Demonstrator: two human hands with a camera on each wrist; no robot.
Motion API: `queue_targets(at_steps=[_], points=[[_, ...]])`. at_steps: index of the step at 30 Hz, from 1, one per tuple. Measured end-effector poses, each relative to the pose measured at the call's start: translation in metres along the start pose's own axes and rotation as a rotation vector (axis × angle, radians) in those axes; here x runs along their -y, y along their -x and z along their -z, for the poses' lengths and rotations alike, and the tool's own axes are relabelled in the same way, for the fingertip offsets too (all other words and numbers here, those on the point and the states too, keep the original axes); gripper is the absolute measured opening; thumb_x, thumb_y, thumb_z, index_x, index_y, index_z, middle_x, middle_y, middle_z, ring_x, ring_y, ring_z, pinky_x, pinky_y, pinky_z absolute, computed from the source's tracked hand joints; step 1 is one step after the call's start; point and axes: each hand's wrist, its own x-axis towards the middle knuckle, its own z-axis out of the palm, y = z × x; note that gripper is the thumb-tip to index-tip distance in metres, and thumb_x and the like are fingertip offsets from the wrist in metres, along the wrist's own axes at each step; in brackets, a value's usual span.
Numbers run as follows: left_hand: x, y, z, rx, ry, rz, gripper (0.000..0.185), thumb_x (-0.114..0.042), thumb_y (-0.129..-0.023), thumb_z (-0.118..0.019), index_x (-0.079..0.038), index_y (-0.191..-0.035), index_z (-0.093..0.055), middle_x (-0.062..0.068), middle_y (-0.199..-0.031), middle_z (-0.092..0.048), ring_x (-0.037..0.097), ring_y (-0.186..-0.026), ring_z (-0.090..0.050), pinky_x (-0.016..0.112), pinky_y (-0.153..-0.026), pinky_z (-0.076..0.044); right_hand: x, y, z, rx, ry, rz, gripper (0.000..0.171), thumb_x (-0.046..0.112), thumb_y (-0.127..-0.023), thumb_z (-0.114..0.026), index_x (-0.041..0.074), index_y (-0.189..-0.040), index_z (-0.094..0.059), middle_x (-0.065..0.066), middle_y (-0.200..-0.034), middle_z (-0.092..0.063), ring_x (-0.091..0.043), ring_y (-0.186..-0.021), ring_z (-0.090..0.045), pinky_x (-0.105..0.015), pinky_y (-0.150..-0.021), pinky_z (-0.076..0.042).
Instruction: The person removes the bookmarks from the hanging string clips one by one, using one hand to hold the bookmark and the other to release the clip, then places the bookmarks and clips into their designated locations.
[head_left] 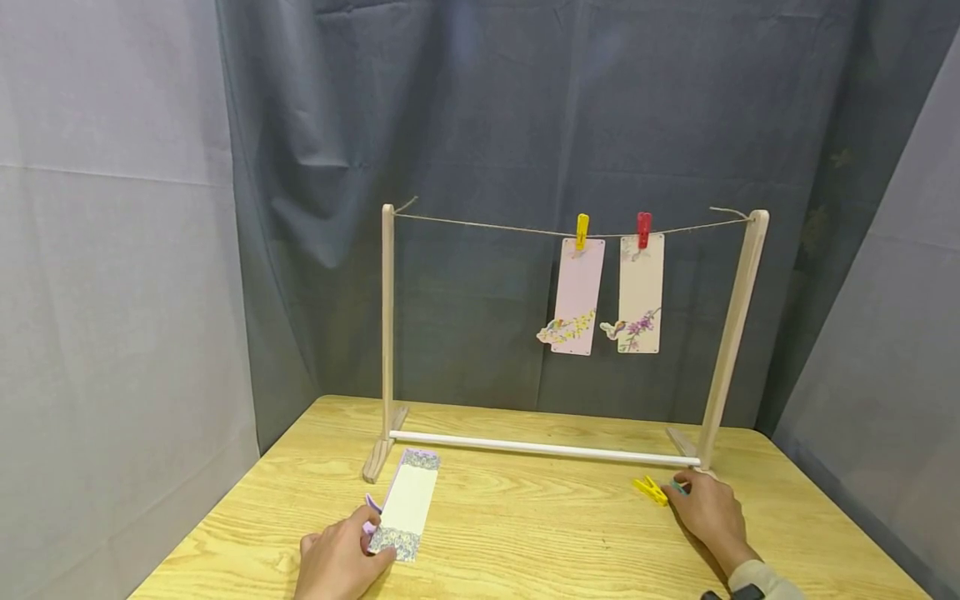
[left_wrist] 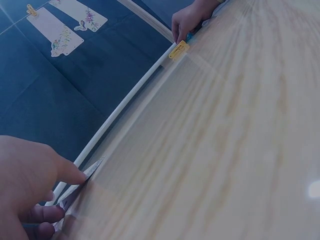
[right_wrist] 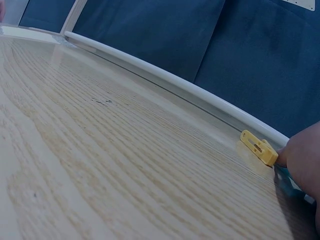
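Pinching the near end of the white bookmark (head_left: 406, 505) at the lower centre of the head view, your left hand (head_left: 339, 562) is gripping it with thumb and fingers curled round its edge while the card is still lying flat on the wooden table (head_left: 525, 533), a purple clip (head_left: 372, 505) peeking out just beside it. At the lower right, your right hand (head_left: 711, 512) is resting on the table with its fingertips touching a teal clip (head_left: 679, 487), the yellow clip (head_left: 650, 489) lying just beside them; whether those fingers are actually grasping the teal one I cannot tell. Further back, in the upper middle of the frame, two bookmarks are already hanging from the string (head_left: 487, 225) of the wooden rack (head_left: 387, 333), the pink bookmark (head_left: 577, 296) under a yellow peg (head_left: 582, 231) and the cream bookmark (head_left: 641, 293) under a red peg (head_left: 643, 229). Judging by that, two cards are hung and the third is only being picked up.
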Motion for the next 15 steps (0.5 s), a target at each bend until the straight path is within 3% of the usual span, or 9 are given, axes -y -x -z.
queue_targets(at_steps=[15], points=[[-0.0005, 0.0003, 0.0004, 0.005, 0.008, -0.005, 0.040, -0.040, -0.078, -0.086, -0.019, -0.106, -0.067, -0.013, -0.069, -0.048, 0.007, -0.063, -0.047, 0.053, -0.075, -0.036, -0.0024, -0.0014, -0.0030, -0.014, 0.020, -0.006, 0.035, 0.030, -0.091, -0.079, 0.001, -0.111, -0.075, -0.029, -0.107, -0.069, -0.050, -0.087, -0.066, -0.057, -0.061, -0.053]])
